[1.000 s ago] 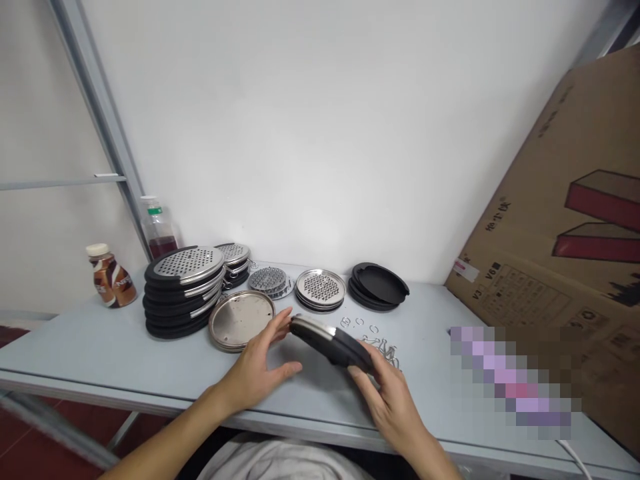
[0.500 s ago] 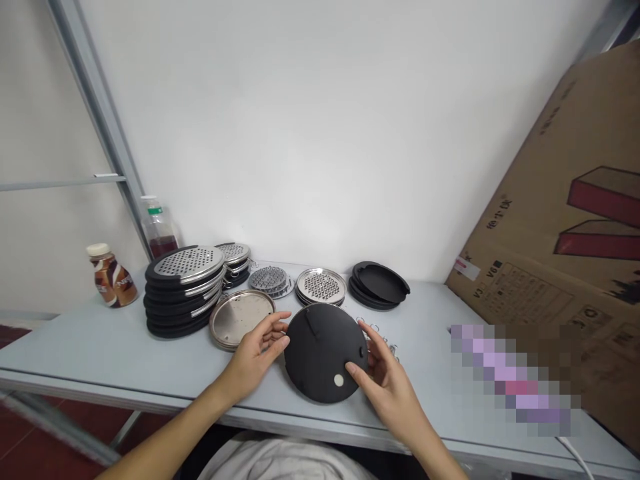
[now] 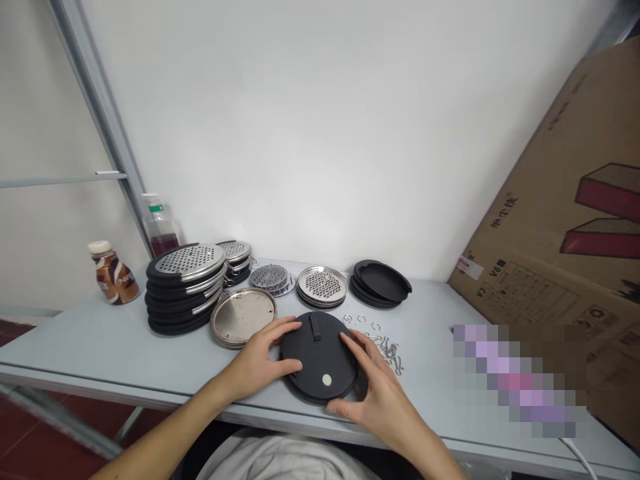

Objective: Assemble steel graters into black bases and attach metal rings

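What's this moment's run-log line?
left hand: holding round black case, left side | right hand: holding its right side | grater stack: beyond left hand

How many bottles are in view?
2: a brown bottle at the left of the table, and a clear bottle behind the tall stack, which hides its base. Others could be hidden behind the stacks.

Head cam looks fwd/down, close over tbl (image 3: 430,360).
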Motion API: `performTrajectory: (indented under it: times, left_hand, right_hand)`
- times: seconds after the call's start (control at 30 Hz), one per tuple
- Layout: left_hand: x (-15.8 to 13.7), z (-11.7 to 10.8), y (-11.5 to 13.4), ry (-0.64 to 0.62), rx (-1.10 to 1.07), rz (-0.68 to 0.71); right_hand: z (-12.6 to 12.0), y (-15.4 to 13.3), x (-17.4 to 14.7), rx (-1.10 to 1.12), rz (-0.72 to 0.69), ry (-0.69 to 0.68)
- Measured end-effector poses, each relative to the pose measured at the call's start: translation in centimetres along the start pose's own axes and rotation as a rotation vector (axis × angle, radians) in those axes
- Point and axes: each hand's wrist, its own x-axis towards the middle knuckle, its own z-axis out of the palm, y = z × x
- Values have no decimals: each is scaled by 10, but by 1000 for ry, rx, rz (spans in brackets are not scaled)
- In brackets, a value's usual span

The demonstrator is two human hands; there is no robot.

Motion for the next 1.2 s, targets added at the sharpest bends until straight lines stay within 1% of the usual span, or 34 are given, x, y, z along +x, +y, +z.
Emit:
performTrajectory:
  times: [0.1, 0.2, 0.4, 0.63, 0.73, 0.8, 0.87, 0.93, 1.0, 1.03, 1.13, 1.2]
  left_hand:
    - [-2, -4, 6, -93, 145, -14]
    - [-3, -5, 11, -159, 201, -28]
    - [-6, -3, 11, -194, 230, -1]
    - [-8, -6, 13, -254, 232, 86]
    - [-8, -4, 11, -268, 279, 90]
    - [-8, -1, 9, -268, 331, 84]
    - [-8, 1, 7, -269, 378, 77]
    - [-8, 2, 5, -275, 406, 70]
    - [-8, 3, 5, -276, 408, 66]
    - [-8, 2, 5, -273, 403, 65]
    - [-9, 2, 6, -265, 384, 72]
    - [-8, 1, 6, -266, 377, 81]
  right_hand:
    - [2, 0, -1, -28, -18, 9]
    - [5, 2, -3, -47, -57, 26]
    - [5, 1, -5, -100, -114, 67]
    - [0, -2, -3, -116, -91, 103]
    - [-1, -4, 0, -109, -75, 130]
    - [-3, -1, 2, -83, -73, 160]
    - [-6, 6, 5, -40, -58, 220]
    - [-12, 18, 7, -21, -17, 299]
    - [-20, 31, 8, -71, 45, 358]
    - [-24, 36, 7, -109, 63, 347]
    - [-33, 43, 5, -200, 63, 252]
    - [-35, 43, 4, -253, 57, 245]
